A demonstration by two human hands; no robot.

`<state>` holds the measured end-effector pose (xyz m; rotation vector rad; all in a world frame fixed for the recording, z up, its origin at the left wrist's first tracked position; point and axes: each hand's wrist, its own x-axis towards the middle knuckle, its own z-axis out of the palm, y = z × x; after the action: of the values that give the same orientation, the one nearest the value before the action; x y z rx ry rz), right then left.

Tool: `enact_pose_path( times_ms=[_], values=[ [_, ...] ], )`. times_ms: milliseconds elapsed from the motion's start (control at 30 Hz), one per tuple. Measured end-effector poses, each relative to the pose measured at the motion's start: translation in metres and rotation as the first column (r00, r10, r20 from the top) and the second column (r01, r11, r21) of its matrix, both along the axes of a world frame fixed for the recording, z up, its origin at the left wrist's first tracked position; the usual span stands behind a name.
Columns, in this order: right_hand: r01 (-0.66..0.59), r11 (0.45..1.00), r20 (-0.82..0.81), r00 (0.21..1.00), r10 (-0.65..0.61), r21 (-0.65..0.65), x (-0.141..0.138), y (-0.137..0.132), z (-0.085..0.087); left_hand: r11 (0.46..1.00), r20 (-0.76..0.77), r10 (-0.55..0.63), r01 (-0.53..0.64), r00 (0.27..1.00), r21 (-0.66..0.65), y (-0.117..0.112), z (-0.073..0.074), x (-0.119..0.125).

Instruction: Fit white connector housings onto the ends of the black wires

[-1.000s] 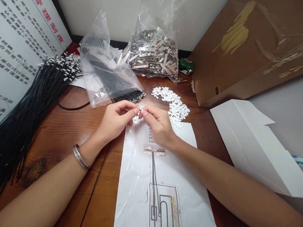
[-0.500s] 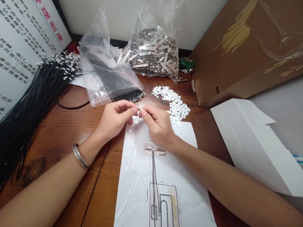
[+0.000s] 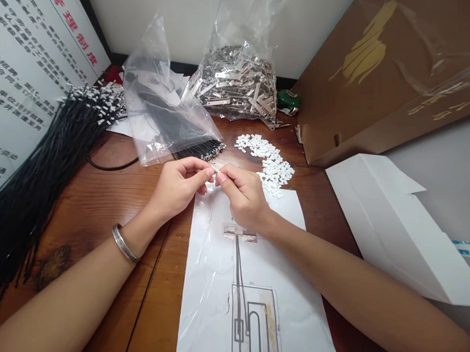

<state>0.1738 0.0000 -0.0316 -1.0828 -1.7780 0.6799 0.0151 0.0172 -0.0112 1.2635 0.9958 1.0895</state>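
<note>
My left hand (image 3: 179, 187) and my right hand (image 3: 245, 194) meet fingertip to fingertip above the top of a printed sheet (image 3: 212, 278). Both are closed in a pinch, thumb against forefinger. Something tiny sits between the fingertips, too small and too covered to name. Just beyond my left fingers, black wires (image 3: 195, 150) with small metal ends stick out of a clear plastic bag (image 3: 149, 139). A loose heap of small white plastic housings (image 3: 276, 167) lies just past my right hand.
At the far left hangs a thick bundle of black wires (image 3: 46, 174) with white ends. A clear bag of flat metal parts (image 3: 234, 86) stands at the back beside a green object (image 3: 289, 101). A brown box (image 3: 361, 98) and folded white card (image 3: 395, 228) occupy the right.
Both hands stay in nearly the same place, still pinched together. Only a slight shift of the fingertips around the tiny thing shows.
</note>
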Motion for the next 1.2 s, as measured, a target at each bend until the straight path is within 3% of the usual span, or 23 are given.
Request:
enact_pose_path(
  times_ms=[833, 1200],
  values=[
    [0.031, 0.999, 0.047, 0.998, -0.030, -0.017, -0.0027, 0.0001, -0.0004, 0.999, 0.052, -0.002, 0.004, 0.999, -0.035, 0.0011, -0.0026, 0.0012],
    [0.048, 0.999, -0.019, 0.999, -0.048, -0.021, -0.0022, -0.0017, 0.0027, 0.999, 0.019, -0.014, 0.013, 1.000, 0.045, -0.0010, -0.0022, 0.0013]
  ],
)
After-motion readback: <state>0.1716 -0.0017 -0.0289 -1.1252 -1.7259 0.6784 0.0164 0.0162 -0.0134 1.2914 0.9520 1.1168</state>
